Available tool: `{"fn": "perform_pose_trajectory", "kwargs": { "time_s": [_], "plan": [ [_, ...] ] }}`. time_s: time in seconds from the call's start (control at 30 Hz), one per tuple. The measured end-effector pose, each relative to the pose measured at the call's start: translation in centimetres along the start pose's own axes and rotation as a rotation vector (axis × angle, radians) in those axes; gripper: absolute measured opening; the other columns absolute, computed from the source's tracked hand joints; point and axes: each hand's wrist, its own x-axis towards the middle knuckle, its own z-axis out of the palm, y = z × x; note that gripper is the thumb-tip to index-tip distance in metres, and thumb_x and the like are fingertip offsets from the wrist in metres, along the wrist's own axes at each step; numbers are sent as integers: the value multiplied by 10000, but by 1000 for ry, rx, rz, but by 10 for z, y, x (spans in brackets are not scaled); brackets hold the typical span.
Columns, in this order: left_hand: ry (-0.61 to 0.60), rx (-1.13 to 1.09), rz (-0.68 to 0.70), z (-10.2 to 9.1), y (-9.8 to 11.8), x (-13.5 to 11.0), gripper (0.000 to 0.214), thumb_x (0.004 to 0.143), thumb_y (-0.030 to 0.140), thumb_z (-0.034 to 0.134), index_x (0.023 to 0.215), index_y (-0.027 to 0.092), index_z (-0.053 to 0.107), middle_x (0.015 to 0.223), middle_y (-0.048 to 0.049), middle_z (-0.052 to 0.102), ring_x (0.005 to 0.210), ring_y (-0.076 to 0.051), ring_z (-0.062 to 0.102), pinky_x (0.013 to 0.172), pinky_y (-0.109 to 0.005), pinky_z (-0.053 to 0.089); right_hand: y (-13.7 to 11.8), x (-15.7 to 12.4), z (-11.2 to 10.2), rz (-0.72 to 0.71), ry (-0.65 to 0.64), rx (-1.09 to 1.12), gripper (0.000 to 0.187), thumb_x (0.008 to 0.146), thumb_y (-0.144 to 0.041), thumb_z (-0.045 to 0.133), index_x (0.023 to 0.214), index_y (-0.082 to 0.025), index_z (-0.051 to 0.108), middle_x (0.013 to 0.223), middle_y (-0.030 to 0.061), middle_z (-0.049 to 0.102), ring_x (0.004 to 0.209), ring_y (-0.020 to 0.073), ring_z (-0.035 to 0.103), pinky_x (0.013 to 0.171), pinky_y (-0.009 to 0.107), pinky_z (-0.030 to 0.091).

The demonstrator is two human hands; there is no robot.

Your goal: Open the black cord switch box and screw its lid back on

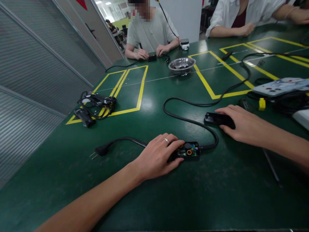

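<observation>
My left hand, with a ring on one finger, is closed around an opened black power adapter lying on the table. Its circuit board and copper coils show at the right end; my fingers cover the rest. From its left side a cord leads to a two-pin plug. A black cable leaves the right side and curls back across the table. My right hand grips a glossy black adapter cover by its right end. Under my right forearm the shaft of a screwdriver sticks out.
Bundled black adapters and cords lie at the left on yellow tape. A metal bowl holds small dark things. At the right are a phone-like slab, a yellow piece and more cables. Two people sit across the green table.
</observation>
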Motion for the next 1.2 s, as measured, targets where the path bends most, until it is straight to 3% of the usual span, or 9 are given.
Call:
{"fn": "perform_pose_trajectory", "kwargs": {
  "time_s": [0.27, 0.43, 0.67, 0.77, 0.87, 1.0, 1.2],
  "plan": [
    [-1, -25, 1, 2, -3, -1, 436, 942, 407, 517, 1304, 173, 448, 1186, -90, 555, 1010, -221, 532, 871, -402, 486, -2, 1, -8, 148, 88, 211, 589, 785, -437, 633, 1328, -259, 493, 1208, 88, 629, 1080, 284, 617, 936, 497, 511],
    [-14, -63, 26, 0, -6, -3, 500, 935, 453, 532, 1338, 178, 421, 1231, -101, 537, 1062, -230, 528, 912, -403, 484, -9, 1, -17, 196, 210, 446, 569, 784, -432, 667, 1312, -288, 515, 1182, 57, 643, 1077, 249, 622, 992, 486, 483],
    [-13, -119, 11, 1, -9, -5, 467, 940, 412, 531, 1332, 184, 419, 1246, -98, 523, 1088, -220, 525, 931, -394, 489, -24, -2, -29, 264, 381, 853, 565, 751, -388, 736, 1276, -267, 566, 1152, 47, 663, 1016, 181, 647, 993, 375, 499],
    [-18, -146, -18, 1, -8, -5, 455, 931, 399, 543, 1317, 185, 427, 1238, -90, 521, 1090, -212, 533, 931, -386, 496, -30, -6, -29, 266, 410, 1012, 564, 749, -364, 748, 1283, -320, 570, 1085, 3, 679, 958, 145, 658, 983, 330, 509],
    [-25, -175, -66, 2, -5, -4, 470, 915, 394, 563, 1314, 188, 424, 1223, -86, 521, 1063, -205, 552, 904, -377, 513, -41, -10, -25, 212, 398, 1183, 486, 773, -324, 731, 1242, -327, 605, 1090, -7, 680, 1037, 139, 649, 971, 270, 519],
    [-27, -181, -107, 2, -3, -5, 482, 905, 402, 569, 1315, 196, 423, 1204, -80, 525, 1000, -197, 573, 860, -379, 528, -59, -20, -18, 93, 279, 1107, 485, 752, -276, 753, 1217, -333, 624, 1202, -9, 664, 1092, 141, 645, 921, 209, 548],
    [-18, -168, -109, 2, -3, -4, 477, 904, 413, 571, 1305, 194, 436, 1173, -86, 534, 969, -204, 588, 829, -382, 535, -76, -31, -13, -104, 156, 871, 555, 760, -271, 742, 1280, -341, 560, 1229, 14, 645, 1059, 175, 664, 919, 296, 579]
  ]
}}
